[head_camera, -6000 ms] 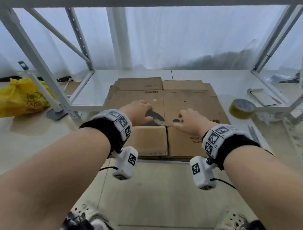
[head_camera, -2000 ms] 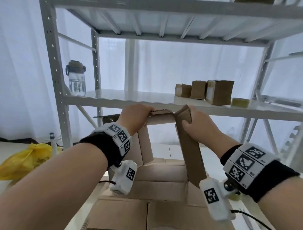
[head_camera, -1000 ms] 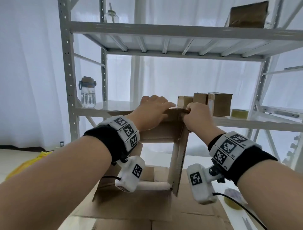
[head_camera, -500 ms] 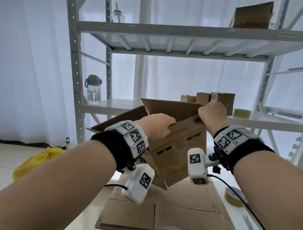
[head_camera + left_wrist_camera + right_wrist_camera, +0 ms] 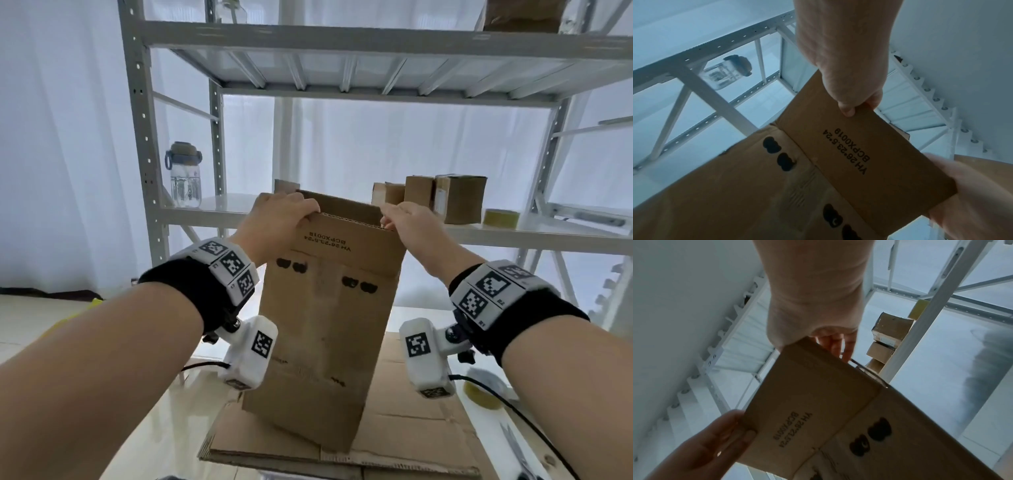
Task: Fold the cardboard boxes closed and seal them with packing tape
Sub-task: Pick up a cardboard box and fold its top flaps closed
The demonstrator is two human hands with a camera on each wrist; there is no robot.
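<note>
A brown cardboard box (image 5: 318, 329) hangs upright in the air in front of me, opened into a tube, its near top flap (image 5: 855, 146) printed with black letters. My left hand (image 5: 281, 219) grips the top left corner of that flap, thumb on the outside. My right hand (image 5: 407, 222) grips the top right corner (image 5: 818, 369), fingers curled over the edge. Below lies a stack of flattened boxes (image 5: 394, 442). One roll of packing tape (image 5: 500, 217) stands on the middle shelf, another tape roll (image 5: 481, 394) lies low at the right.
A white metal rack (image 5: 137, 137) surrounds the spot. Its middle shelf carries a water bottle (image 5: 185, 174) at the left and three small closed boxes (image 5: 445, 197) at the right. Scissors (image 5: 520, 455) lie at the lower right. Another box (image 5: 520, 15) stands on the top shelf.
Since six seconds ago both hands lifted one flattened box off the stack and pulled it open. In the last half second it swung from tilted to upright, hands now at its top corners.
</note>
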